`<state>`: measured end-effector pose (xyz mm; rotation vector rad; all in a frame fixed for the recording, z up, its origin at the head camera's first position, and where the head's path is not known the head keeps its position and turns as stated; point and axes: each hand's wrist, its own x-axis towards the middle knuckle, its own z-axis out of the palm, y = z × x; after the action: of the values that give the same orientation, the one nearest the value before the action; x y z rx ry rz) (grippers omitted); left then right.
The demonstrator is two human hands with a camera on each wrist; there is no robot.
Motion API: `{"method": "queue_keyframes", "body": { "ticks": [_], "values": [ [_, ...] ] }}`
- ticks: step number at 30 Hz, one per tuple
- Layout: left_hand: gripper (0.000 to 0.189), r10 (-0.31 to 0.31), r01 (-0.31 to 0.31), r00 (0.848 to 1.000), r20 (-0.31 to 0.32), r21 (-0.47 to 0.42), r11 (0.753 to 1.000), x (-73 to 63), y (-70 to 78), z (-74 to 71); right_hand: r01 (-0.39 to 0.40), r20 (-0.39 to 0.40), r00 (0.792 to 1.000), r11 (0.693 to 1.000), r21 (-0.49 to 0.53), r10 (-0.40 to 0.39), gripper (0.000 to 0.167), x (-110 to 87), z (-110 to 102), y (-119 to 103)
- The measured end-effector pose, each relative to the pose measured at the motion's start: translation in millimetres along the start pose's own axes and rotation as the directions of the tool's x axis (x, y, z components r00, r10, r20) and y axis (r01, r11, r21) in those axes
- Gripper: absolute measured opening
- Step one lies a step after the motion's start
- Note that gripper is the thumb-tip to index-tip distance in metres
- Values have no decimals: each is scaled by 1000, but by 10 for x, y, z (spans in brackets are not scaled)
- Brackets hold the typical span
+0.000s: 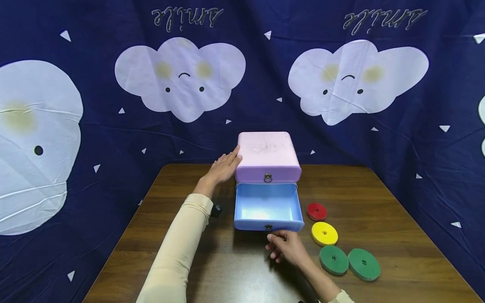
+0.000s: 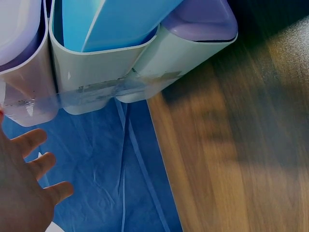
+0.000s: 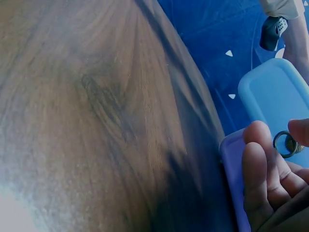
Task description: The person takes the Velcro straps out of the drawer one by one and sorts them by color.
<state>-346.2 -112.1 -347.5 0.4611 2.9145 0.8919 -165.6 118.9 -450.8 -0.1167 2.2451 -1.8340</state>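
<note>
A small chest of drawers (image 1: 268, 149) with a pink top stands at the back of the table. Its blue drawer (image 1: 267, 202) is pulled out, with nothing inside. My left hand (image 1: 224, 167) rests on the chest's left side near the top, fingers straight; the left wrist view shows these fingers spread beside the stacked tiers. Just below the blue drawer's front, my right hand (image 1: 289, 247) has loosely bent fingers. In the right wrist view, the metal ring pull (image 3: 286, 145) shows between its thumb and fingers, with the fingertips close beside it.
To the drawer's right lie flat round rolls: red (image 1: 316, 211), yellow (image 1: 324, 234) and two green (image 1: 334, 260). A purple drawer (image 2: 203, 19) sits beneath the blue one. Behind the wooden table (image 1: 379, 219) hangs a dark blue cloth with clouds.
</note>
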Motion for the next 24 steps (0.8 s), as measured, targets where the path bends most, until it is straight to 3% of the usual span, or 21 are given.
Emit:
{"method": "queue_keyframes", "body": {
  "ticks": [9,24],
  "values": [
    [58,2,-2,1000,1,5,1000,6,2,-6,-16,-59,998,998,54,19,40,201,27,258],
    [58,11,-11,1000,-12,18,1000,1,11,-4,-15,-226,974,998,54,26,27,293,38,148]
  ]
}}
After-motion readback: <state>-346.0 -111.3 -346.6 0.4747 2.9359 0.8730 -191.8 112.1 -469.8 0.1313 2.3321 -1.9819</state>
